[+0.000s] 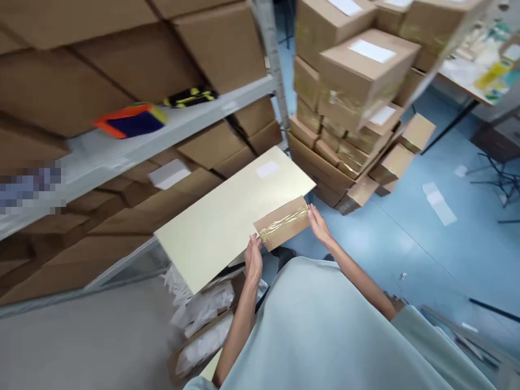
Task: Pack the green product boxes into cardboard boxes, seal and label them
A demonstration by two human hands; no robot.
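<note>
Holds one taped cardboard box (284, 221) near the frame's centre, in a grip of left hand (254, 257) and right hand (319, 224), at the edge of one cream desk (215, 227) bearing one white paper (267, 169).

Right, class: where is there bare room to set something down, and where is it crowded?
Bare: the pale tabletop, left of the white label and taped box; also the blue floor between the stacked cartons and the white strip. Crowded: the shelving, packed with boxes.

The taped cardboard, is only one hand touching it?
No, the left hand and the right hand touch opposite ends of the taped cardboard.
</note>
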